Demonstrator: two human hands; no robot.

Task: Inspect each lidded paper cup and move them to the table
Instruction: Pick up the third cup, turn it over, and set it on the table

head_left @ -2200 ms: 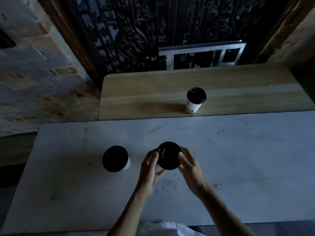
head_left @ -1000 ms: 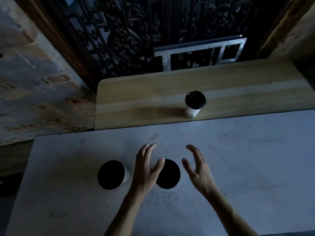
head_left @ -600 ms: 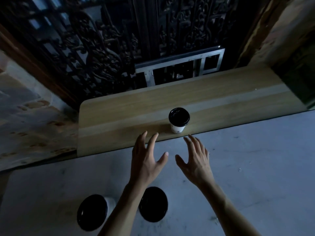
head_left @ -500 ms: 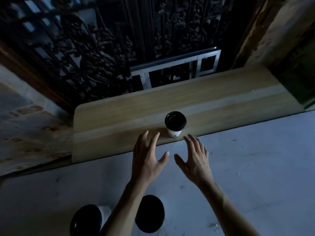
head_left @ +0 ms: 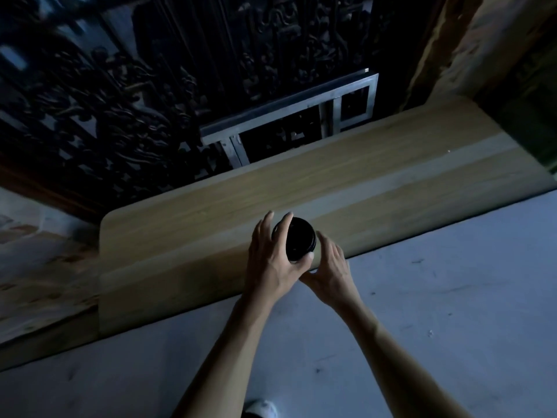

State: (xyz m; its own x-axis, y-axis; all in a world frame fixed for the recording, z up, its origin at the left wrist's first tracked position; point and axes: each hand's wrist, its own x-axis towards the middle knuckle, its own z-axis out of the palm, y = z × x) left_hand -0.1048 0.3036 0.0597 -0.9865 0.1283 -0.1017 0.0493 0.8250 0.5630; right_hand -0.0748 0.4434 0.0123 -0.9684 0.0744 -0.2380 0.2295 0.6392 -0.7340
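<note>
A white paper cup with a black lid (head_left: 300, 239) stands on the wooden ledge (head_left: 187, 224) near its front edge. My left hand (head_left: 272, 260) curls around the cup's left side, fingers reaching past the lid. My right hand (head_left: 330, 265) presses against its right and near side. Only the lid shows; the cup's wall is hidden behind my hands. A bit of another white cup (head_left: 262, 408) peeks in at the bottom edge, on the grey marble table (head_left: 437, 297).
Behind the wooden ledge rises a dark carved screen (head_left: 120, 101) with a metal frame (head_left: 289, 116) leaning on it. A brick wall (head_left: 33, 267) lies to the left, a rough pillar (head_left: 470, 46) at the right.
Both hands reached forward from the table to the ledge and closed around the cup there. The view tilted forward, so the two cups on the table dropped nearly out of sight.
</note>
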